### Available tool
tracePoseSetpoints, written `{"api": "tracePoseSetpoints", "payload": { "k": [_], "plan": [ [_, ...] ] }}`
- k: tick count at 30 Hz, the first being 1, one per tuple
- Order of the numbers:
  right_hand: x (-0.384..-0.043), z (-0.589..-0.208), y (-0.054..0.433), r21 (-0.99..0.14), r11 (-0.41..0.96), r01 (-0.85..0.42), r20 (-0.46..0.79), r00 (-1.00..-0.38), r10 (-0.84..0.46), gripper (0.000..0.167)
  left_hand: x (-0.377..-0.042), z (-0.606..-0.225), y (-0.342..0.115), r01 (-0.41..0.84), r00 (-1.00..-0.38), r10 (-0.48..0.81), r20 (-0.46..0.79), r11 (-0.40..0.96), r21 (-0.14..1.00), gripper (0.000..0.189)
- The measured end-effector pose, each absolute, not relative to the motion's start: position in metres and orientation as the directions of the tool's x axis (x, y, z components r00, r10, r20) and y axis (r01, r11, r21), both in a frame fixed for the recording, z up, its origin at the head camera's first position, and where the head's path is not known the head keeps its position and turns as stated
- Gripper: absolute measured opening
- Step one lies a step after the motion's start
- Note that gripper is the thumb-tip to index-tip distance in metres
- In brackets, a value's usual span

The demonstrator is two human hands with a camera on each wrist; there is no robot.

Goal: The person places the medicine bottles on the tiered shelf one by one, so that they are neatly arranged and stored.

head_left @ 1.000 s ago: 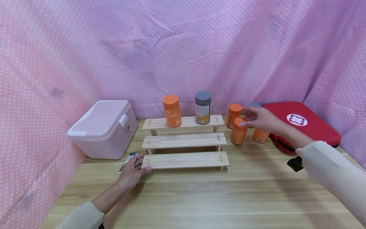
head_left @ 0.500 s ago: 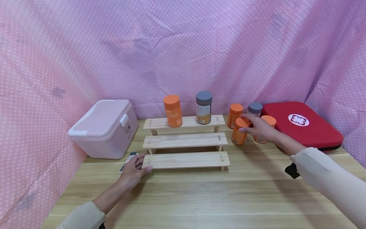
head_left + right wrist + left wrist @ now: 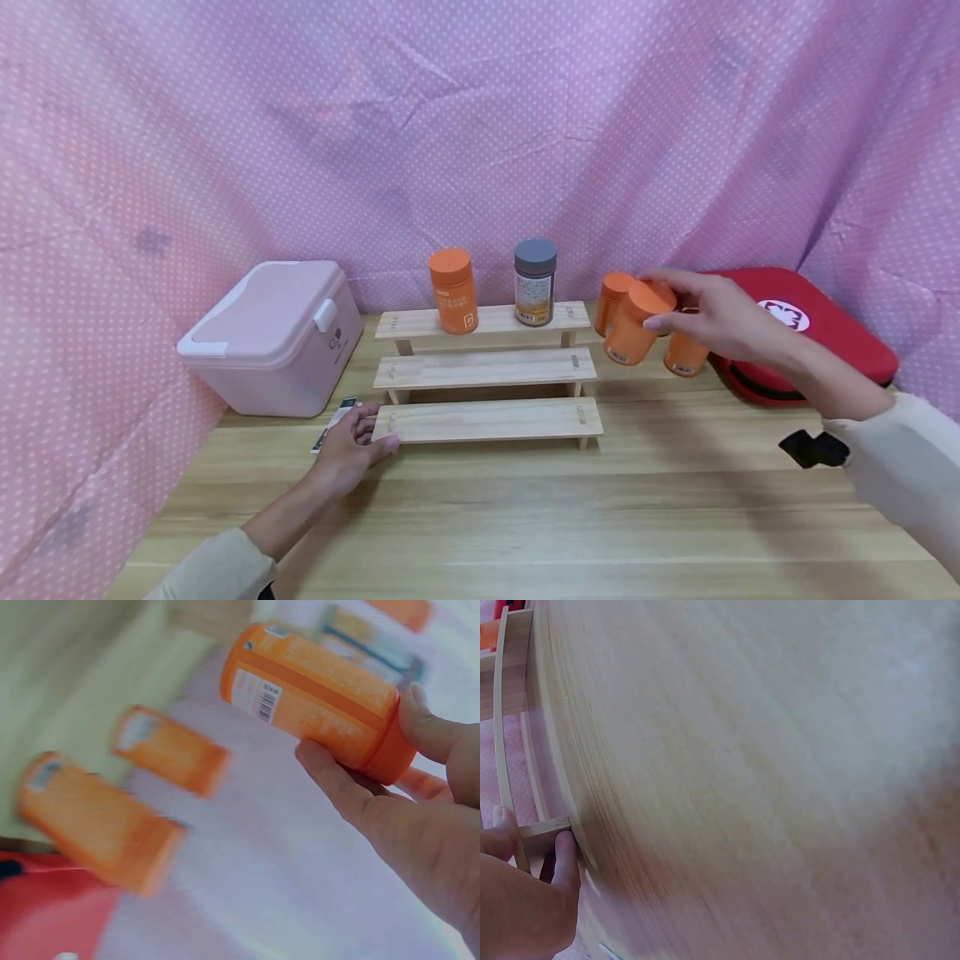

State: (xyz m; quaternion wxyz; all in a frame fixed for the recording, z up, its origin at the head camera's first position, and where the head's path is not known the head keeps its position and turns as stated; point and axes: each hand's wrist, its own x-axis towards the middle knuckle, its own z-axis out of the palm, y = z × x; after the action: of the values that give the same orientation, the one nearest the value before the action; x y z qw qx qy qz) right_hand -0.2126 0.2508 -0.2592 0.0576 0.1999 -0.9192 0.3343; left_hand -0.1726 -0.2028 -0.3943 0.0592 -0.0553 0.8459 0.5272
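Observation:
My right hand [image 3: 723,315] grips an orange bottle [image 3: 630,333] round its cap and holds it tilted, off the table. In the right wrist view, thumb and fingers clasp the cap, and a barcode label shows on the bottle's side. My left hand [image 3: 347,454] pinches the left end of the lowest step of a three-tier wooden rack [image 3: 487,419]. The left wrist view shows one finger against the rack's leg [image 3: 544,828]. On the top tier stand an orange bottle [image 3: 453,293] and a grey-capped bottle [image 3: 535,283], both upright.
Behind the held bottle stands another orange bottle [image 3: 613,293], with one more orange bottle [image 3: 686,354] partly under my right hand. A red first-aid case [image 3: 832,333] lies at right. On the left are a pink lidded box [image 3: 277,342] and a small printed packet [image 3: 337,421].
My right hand has come down onto the orange bottle's cap, taken hold of it, and raised it off the table with a tilt. The left hand has stayed on the rack.

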Motion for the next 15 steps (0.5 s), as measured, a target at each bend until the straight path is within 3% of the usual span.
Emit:
{"api": "tracePoseSetpoints", "payload": {
  "k": [4,7,11,15],
  "plan": [
    [-0.200,-0.234,0.234,-0.622,0.643,-0.446,0.263,-0.893,-0.366,0.057,-0.172,-0.394,-0.203,-0.157,-0.987,-0.028,-0.161,0.431,0.889,0.062],
    [-0.197,-0.223,0.217,-0.599,0.599,-0.531,0.299,-0.843,-0.448,0.055,-0.172,-0.394,-0.203,-0.157,-0.987,-0.029,-0.160,0.424,0.892,0.061],
    [-0.204,-0.220,0.189,-0.585,0.521,-0.621,0.329,-0.769,-0.548,0.051,-0.173,-0.395,-0.203,-0.153,-0.988,-0.032,-0.154,0.415,0.897,0.061],
    [-0.214,-0.226,0.158,-0.607,0.487,-0.627,0.311,-0.752,-0.581,0.050,-0.173,-0.396,-0.203,-0.145,-0.989,-0.027,-0.146,0.408,0.901,0.059]
  ]
}}
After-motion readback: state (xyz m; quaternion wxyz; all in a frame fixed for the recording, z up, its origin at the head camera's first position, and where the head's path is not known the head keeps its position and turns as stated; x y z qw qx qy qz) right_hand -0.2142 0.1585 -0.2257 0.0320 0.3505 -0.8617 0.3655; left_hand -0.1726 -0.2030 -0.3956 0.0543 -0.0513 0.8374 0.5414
